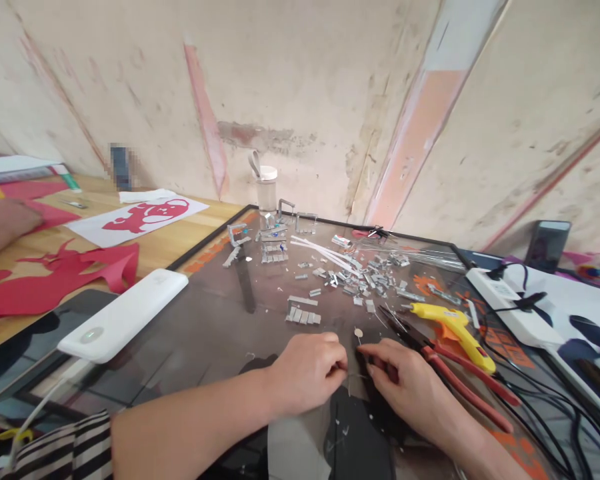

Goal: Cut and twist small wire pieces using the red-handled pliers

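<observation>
My left hand [307, 370] rests on the dark glass board [205, 333], its fingers curled and pinched on one end of a thin wire [354, 375]. My right hand [405, 383] lies just to its right, fingers closed on the other end of that wire. A small round metal disc [359, 333] sits on the board just above the two hands. Long-nose pliers with red handles [455, 380] lie beside my right hand.
Several small silver metal pieces [340, 273] are scattered mid-board, with a clear jar [267, 189] behind. A yellow glue gun [455, 330], a white power strip [510, 303] and black cables lie right. A white power bank [125, 313] and red paper cutouts [55, 273] lie left, near another person's arm [5, 223].
</observation>
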A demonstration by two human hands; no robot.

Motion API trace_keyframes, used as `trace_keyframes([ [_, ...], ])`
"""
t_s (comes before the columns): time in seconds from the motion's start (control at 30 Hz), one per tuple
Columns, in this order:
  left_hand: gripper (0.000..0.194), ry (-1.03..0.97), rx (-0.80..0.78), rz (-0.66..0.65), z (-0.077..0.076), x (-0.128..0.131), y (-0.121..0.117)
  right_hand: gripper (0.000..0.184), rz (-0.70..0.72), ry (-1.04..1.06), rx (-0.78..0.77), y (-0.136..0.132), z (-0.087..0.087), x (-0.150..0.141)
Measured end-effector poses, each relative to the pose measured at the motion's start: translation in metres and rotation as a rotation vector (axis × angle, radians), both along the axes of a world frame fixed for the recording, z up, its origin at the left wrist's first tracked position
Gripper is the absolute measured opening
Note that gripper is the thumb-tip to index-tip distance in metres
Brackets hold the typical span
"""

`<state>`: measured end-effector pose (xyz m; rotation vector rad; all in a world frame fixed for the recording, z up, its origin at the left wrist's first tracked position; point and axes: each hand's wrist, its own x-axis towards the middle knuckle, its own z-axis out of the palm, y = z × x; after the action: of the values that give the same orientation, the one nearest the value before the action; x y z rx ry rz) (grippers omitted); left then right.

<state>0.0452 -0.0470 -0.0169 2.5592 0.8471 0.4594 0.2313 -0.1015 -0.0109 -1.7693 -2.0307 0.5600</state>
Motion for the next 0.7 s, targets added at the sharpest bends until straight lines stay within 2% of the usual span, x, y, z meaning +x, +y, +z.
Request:
trace_keyframes([
  [0.13,0.010,-0.011,-0.022,0.001,0.000,-0.001,0.001,0.031,-0.048,0.008,0.046,0.004,-0.003,0.010],
  [0.27,0.012,-0.059,-0.084,0.002,0.001,-0.003,0.004,0.026,-0.067,0.063,0.097,0.005,-0.001,0.013],
  [0.4,0.015,-0.086,-0.119,-0.002,0.005,-0.006,0.008,0.016,-0.006,0.084,0.102,0.002,0.005,0.007],
  [0.53,0.016,-0.077,-0.116,-0.023,0.008,-0.007,0.009,0.009,0.074,0.020,0.042,-0.003,0.010,-0.001],
  [0.7,0.020,-0.066,-0.121,-0.048,0.009,-0.009,0.010,0.010,0.103,-0.076,0.061,-0.005,0.009,-0.006],
])
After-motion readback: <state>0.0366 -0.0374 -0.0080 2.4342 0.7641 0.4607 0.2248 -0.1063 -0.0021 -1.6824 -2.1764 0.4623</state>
